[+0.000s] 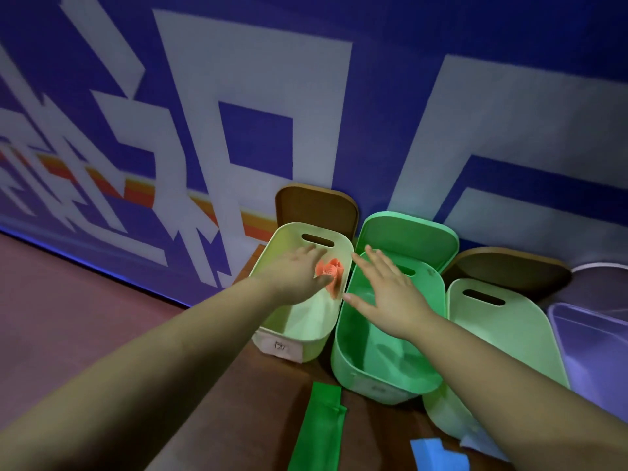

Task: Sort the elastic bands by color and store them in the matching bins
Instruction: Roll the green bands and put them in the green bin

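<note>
My left hand reaches over the pale yellow-green bin and holds a crumpled orange elastic band above its inside. My right hand hovers with straight, spread fingers over the green bin beside it, holding nothing. A green elastic band lies flat on the brown table in front of the bins. A blue band lies at the bottom edge, to its right.
A second pale green bin and a purple bin stand further right. Brown, green and purple lids lean against the blue and white wall behind the bins. Reddish floor shows at left.
</note>
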Demonstrator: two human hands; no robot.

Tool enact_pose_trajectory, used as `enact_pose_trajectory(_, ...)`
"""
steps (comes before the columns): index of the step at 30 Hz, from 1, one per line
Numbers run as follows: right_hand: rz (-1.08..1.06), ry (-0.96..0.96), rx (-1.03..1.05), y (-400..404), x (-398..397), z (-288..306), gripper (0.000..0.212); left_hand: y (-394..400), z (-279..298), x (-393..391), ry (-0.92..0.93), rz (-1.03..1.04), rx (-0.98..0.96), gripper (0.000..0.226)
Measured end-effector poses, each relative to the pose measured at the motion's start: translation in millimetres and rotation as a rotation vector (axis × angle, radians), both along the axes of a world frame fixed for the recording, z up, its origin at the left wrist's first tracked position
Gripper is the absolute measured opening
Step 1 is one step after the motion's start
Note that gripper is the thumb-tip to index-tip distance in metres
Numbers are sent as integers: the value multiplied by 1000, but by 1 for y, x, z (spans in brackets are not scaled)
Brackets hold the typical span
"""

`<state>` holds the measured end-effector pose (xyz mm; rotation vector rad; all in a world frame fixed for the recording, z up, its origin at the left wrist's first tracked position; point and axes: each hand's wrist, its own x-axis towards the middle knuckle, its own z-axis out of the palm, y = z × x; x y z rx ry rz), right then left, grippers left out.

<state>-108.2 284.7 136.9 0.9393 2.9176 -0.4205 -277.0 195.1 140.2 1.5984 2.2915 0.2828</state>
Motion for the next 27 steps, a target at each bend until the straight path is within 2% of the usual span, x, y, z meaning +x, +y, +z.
enact_pose_trajectory(5, 29, 24, 35, -40, 44, 19, 77, -55, 22, 40, 257, -177, 5, 66)
enact_pose_trajectory(8, 49, 39, 47, -66, 72, 21, 79, -88, 27, 66, 324, -220, 36, 65)
enact_pose_trajectory(11, 82, 66, 44, -93, 98, 17, 79, -122, 23, 91, 343, -272, 171, 57)
enact_pose_trajectory(14, 129, 86, 16, -121, 124, 8, 75, -151, 3, 108, 331, -356, 322, 46)
enact_pose_trajectory(17, 178, 83, -14, -142, 136, -9, 70, -169, -34, 112, 254, -340, 205, 45)
enact_pose_trajectory(20, 176, 20, -52, -152, 130, -35, 65, -169, -71, 108, 189, -291, 37, 61)
enact_pose_trajectory(22, 137, -21, -95, -154, 118, -56, 63, -161, -92, 102, 150, -204, -66, 62)
enact_pose_trajectory(24, 70, -55, -128, -153, 105, -78, 63, -149, -112, 95, 90, -119, -82, 54)
enact_pose_trajectory(27, -51, -72, -134, -151, 87, -113, 64, -130, -139, 91, 12, -9, -45, 55)
